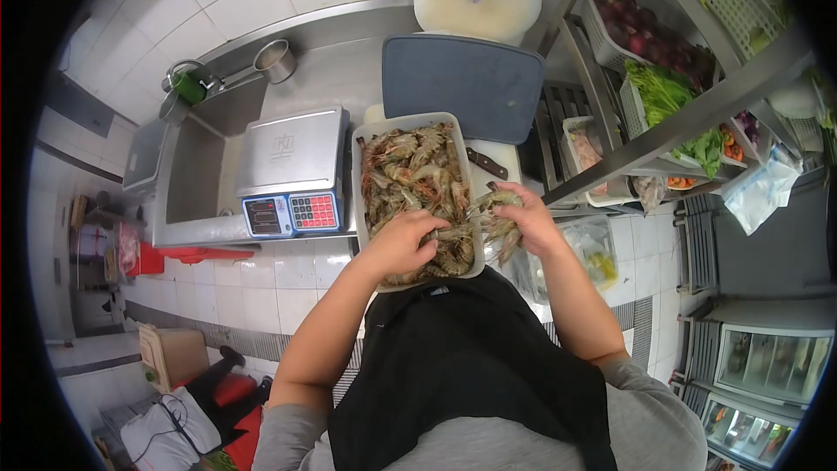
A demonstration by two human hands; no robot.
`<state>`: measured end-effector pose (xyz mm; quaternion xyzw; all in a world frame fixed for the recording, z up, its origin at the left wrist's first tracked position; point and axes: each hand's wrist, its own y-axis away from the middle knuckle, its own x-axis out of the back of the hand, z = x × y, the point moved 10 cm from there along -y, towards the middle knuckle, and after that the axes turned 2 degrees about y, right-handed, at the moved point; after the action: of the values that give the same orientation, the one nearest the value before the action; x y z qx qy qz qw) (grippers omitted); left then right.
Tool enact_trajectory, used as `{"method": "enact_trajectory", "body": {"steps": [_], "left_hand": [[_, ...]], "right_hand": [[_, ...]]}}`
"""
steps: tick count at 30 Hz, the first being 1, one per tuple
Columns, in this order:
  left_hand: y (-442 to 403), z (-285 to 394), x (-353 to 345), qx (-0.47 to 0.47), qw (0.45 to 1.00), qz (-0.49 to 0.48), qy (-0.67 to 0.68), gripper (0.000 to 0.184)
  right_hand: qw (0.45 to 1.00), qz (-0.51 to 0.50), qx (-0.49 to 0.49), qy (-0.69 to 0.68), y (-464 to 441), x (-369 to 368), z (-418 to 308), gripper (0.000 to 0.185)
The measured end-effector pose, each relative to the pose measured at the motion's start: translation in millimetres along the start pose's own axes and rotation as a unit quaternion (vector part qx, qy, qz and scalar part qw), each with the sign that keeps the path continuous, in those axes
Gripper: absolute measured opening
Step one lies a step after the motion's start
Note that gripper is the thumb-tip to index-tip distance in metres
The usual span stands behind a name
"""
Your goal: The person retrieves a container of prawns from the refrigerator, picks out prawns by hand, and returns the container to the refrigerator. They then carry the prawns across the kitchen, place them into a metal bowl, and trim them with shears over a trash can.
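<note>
Because the white tub (357, 174) is standing at the near edge of the counter (327, 78), close to my apron (475, 349), both my hands are probably working over its shrimp (427, 153) without stretching. My left hand (403, 244) is resting among the near part of the pile, thumb and fingers bending around the topmost bodies; whether they are pinching one, I cannot tell. My right hand (527, 222) is gripping a bunch of shrimp (500, 228) just beside the tub's right rim, legs and heads poking out past my fingers, presumably because I am keeping them apart from the pile. Just left of the tub, the scale (290, 153) is sitting with its keypad facing me, likely for easy reading. A knife (488, 161) is lying beyond my right hand, only its handle showing.
</note>
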<state>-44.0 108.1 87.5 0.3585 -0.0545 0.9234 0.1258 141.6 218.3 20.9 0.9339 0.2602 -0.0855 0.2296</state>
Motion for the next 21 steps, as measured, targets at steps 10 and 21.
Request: {"method": "enact_trajectory", "body": {"steps": [10,21], "left_hand": [[8.0,-5.3,13.5,0.052,0.938,0.003,0.342,0.030],[-13.0,6.7,40.8,0.016,0.962,0.239,0.132,0.031]], "right_hand": [[0.968,-0.121,0.055,0.214,-9.1,-58.1,-29.4,0.046],[0.970,-0.236,-0.031,0.046,-26.9,-95.6,10.1,0.042]]}}
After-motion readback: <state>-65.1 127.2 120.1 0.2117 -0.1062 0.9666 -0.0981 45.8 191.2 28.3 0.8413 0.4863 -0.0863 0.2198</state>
